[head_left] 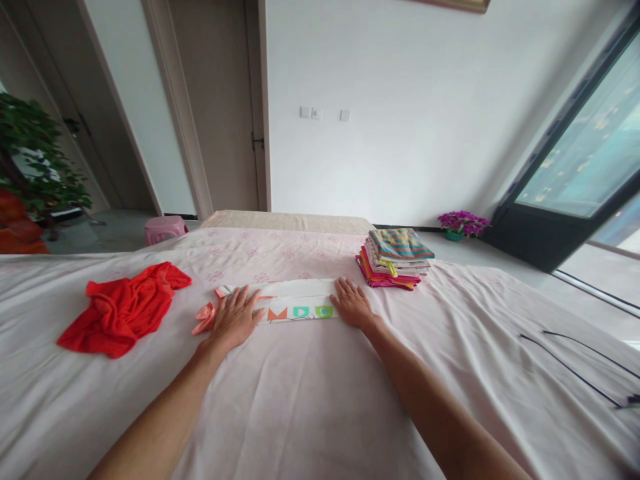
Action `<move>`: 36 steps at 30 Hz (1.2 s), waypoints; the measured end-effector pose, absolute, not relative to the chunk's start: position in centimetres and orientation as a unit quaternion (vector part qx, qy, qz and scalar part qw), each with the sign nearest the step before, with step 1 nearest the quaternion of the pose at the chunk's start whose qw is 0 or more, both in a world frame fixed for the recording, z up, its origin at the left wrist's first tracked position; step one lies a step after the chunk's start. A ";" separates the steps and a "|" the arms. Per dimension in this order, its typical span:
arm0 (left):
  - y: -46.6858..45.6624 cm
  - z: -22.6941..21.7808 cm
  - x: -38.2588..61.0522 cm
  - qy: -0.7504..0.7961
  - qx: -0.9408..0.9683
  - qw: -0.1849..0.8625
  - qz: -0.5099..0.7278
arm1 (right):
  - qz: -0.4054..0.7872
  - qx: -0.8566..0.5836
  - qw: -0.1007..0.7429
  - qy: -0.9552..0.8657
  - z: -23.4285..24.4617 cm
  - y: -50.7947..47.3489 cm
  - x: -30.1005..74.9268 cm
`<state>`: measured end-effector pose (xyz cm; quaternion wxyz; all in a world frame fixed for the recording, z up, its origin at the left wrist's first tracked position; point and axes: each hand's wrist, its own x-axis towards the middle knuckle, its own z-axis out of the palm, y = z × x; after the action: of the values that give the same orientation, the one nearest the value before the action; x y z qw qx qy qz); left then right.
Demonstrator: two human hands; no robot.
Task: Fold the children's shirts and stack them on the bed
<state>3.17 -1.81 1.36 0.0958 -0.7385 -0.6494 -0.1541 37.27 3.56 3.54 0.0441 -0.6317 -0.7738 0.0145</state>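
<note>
A white cloth [300, 289] with coloured letters lies folded into a long flat strip on the pale sheet. On its left end rests my left hand [237, 316], palm down with the fingers stretched out. Coral-coloured ruffled fabric [204, 319] pokes out beside that hand. My right hand [353, 304] lies flat on the strip's right end, fingers extended. Neither hand grips anything. Off to the left is a crumpled red cloth [125, 308]. A stack of folded cloths [395, 259], with a striped one on top, stands just beyond my right hand.
The pale sheet [280, 413] covers the broad surface and has wrinkles, mostly on the right. Thin black cords or arms [570, 373] lie at the right edge. Behind are a pink stool [165, 228], a purple flower pot [456, 225] and a door [220, 100].
</note>
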 end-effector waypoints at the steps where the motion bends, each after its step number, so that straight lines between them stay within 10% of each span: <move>1: -1.9 1.3 3.1 -0.653 -0.735 0.099 -0.154 | 0.015 -0.638 0.046 -0.769 3.4 3.7 37.5; 36: -4.6 3.4 3.8 -0.515 -0.809 0.060 -0.277 | 0.070 -0.769 0.072 -0.631 7.9 5.0 38.0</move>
<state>3.78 -4.60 3.40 0.0598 -0.8093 -0.5147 -0.2767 38.02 4.95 7.89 0.0716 -0.7691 -0.6312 0.0701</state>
